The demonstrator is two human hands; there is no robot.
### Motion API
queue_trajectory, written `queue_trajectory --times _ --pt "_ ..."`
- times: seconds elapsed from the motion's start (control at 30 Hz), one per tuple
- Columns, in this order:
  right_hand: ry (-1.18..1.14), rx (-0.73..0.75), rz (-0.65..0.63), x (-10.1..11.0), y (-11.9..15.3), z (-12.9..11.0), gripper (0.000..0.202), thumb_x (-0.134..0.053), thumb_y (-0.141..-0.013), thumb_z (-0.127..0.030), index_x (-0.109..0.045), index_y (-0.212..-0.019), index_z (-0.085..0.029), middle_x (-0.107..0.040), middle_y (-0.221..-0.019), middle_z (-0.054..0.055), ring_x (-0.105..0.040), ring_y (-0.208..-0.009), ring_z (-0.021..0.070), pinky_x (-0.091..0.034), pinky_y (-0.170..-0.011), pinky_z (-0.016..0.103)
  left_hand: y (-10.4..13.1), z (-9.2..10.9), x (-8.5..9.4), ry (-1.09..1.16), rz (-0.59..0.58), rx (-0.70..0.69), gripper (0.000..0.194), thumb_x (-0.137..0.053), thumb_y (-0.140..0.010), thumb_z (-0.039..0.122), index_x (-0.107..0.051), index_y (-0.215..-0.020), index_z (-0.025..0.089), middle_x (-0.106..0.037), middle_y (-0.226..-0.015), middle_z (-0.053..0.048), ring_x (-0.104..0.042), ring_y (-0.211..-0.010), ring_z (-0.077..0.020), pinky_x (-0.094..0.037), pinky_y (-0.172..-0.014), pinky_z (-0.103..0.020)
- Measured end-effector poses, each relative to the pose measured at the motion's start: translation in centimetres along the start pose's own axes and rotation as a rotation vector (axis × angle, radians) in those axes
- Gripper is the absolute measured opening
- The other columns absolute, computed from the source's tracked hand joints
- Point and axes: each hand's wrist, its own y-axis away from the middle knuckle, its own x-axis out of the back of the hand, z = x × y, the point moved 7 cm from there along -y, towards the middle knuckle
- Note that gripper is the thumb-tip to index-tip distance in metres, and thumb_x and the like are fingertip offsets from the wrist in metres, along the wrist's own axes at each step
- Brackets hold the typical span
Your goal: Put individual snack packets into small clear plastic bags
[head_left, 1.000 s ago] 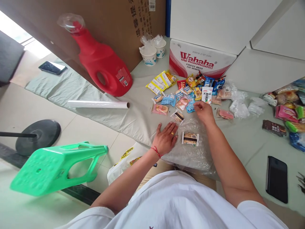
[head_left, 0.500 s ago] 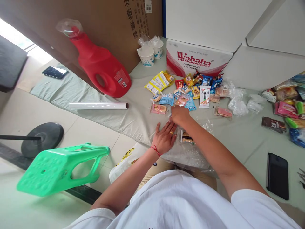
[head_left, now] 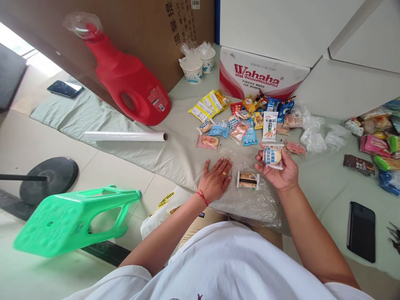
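My right hand (head_left: 281,171) holds a small wrapped biscuit (head_left: 273,156) with blue lettering on its clear packet, raised a little over the cloth. Flat on a sheet of clear plastic film (head_left: 262,204) lies my left hand (head_left: 215,179), fingers spread, gripping nothing. Between the hands a packaged snack with a dark middle band (head_left: 248,180) rests on the film. Beyond them is a pile of wrapped snacks, among them a pink packet (head_left: 208,142), a light blue packet (head_left: 219,129) and a white packet (head_left: 269,126).
A red jug (head_left: 134,83) and a white roll (head_left: 125,136) lie to the left. Paper cups (head_left: 191,71) and a Wahaha box (head_left: 259,75) stand behind. To the right are crumpled plastic (head_left: 313,139), more snacks (head_left: 375,143) and a black phone (head_left: 361,231). A green stool (head_left: 62,225) is on the floor.
My right hand has moved right from the near edge of the pile and turned palm up, now with the wrapped biscuit in it. My left hand has stayed in place.
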Motion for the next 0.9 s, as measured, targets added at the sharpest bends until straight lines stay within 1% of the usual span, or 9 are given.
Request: queue_trajectory --times 0.1,0.17,0.27,0.37,0.5,0.63,0.73,0.83,0.9 --pt "-0.343 -0.114 -0.042 0.0 1.8 2.6 0.05 -0.049 -0.097 -0.057 -0.07 -0.119 -0.017 -0.07 -0.099 0.009 -0.068 -0.092 0.0204 -0.062 -0.076 0.034 -0.1 -0.5 0.2 0.054 -0.011 -0.004 0.054 -0.032 -0.109 0.038 -0.041 -0.16 0.022 -0.04 -0.167 -0.012 -0.04 -0.155 -0.0282 -0.015 -0.128 -0.064" --pt "-0.441 -0.143 -0.038 0.2 2.1 3.4 0.047 -0.056 -0.095 -0.054 -0.072 -0.116 -0.015 -0.07 -0.096 0.008 -0.068 -0.089 0.0189 -0.063 -0.077 0.032 -0.3 -0.9 0.8 0.101 0.012 -0.006 0.052 -0.034 -0.108 0.037 -0.047 -0.156 0.02 -0.041 -0.167 -0.013 -0.041 -0.153 -0.029 -0.023 -0.126 -0.062" --pt "-0.431 -0.142 0.008 0.8 2.0 3.7 0.047 -0.06 -0.093 -0.057 -0.073 -0.111 -0.016 -0.07 -0.094 0.008 -0.069 -0.087 0.0192 -0.063 -0.08 0.034 -0.6 -0.9 3.0 0.151 0.177 -0.021 0.042 -0.042 -0.106 0.033 -0.065 -0.137 0.017 -0.049 -0.161 -0.014 -0.04 -0.153 -0.0311 -0.037 -0.121 -0.056" --pt "-0.21 -0.014 0.089 1.7 2.2 2.7 0.048 -0.06 -0.093 -0.064 -0.073 -0.106 -0.02 -0.071 -0.095 0.007 -0.07 -0.089 0.0207 -0.062 -0.083 0.037 -0.1 -0.2 5.8 0.187 0.42 -0.038 0.027 -0.051 -0.102 0.023 -0.073 -0.117 0.017 -0.065 -0.143 -0.014 -0.053 -0.138 -0.0295 -0.047 -0.112 -0.05" --pt "0.522 0.35 0.038 0.1 3.6 0.2 0.04 -0.068 -0.094 -0.055 -0.072 -0.121 -0.026 -0.068 -0.111 0.007 -0.067 -0.103 0.0212 -0.056 -0.097 0.039 0.6 0.8 7.5 0.342 0.557 0.005 0.029 -0.05 -0.097 0.012 -0.068 -0.118 0.019 -0.07 -0.124 -0.012 -0.064 -0.114 -0.0223 -0.055 -0.101 -0.042" --pt "1.122 0.543 -0.17 -3.0 4.4 1.6 0.047 -0.069 -0.095 -0.05 -0.065 -0.133 -0.024 -0.066 -0.122 0.012 -0.063 -0.113 0.0276 -0.052 -0.1 0.046 0.2 3.0 6.8 0.428 0.415 -0.082 0.055 -0.049 -0.083 0.007 -0.056 -0.137 0.02 -0.061 -0.137 -0.015 -0.06 -0.128 -0.0248 -0.052 -0.107 -0.044" --pt "1.226 0.574 -0.212 -2.9 4.6 2.6 0.05 -0.068 -0.095 -0.048 -0.06 -0.137 -0.022 -0.067 -0.128 0.013 -0.06 -0.119 0.0311 -0.05 -0.103 0.05 -0.8 6.1 4.8 0.29 0.155 -0.283 0.081 -0.057 -0.075 0.011 -0.041 -0.153 0.019 -0.045 -0.159 -0.019 -0.043 -0.148 -0.0319 -0.034 -0.123 -0.054" --pt "1.145 0.601 -0.092 -1.0 5.5 1.9 0.046 -0.067 -0.097 -0.044 -0.059 -0.138 -0.023 -0.067 -0.131 0.012 -0.06 -0.122 0.0285 -0.05 -0.104 0.046 -2.4 8.0 2.2 0.104 -0.072 -0.338 0.086 -0.065 -0.081 0.021 -0.032 -0.16 0.017 -0.041 -0.162 -0.021 -0.037 -0.152 -0.0363 -0.02 -0.127 -0.059" --pt "1.096 0.605 0.113 1.2 6.8 1.2 0.033 -0.061 -0.101 -0.039 -0.063 -0.131 -0.025 -0.071 -0.121 0.009 -0.064 -0.114 0.0251 -0.052 -0.1 0.043 -3.9 8.4 0.9 0.011 -0.19 -0.292 0.087 -0.071 -0.084 0.031 -0.033 -0.161 0.013 -0.052 -0.152 -0.023 -0.048 -0.142 -0.038 -0.029 -0.122 -0.057"
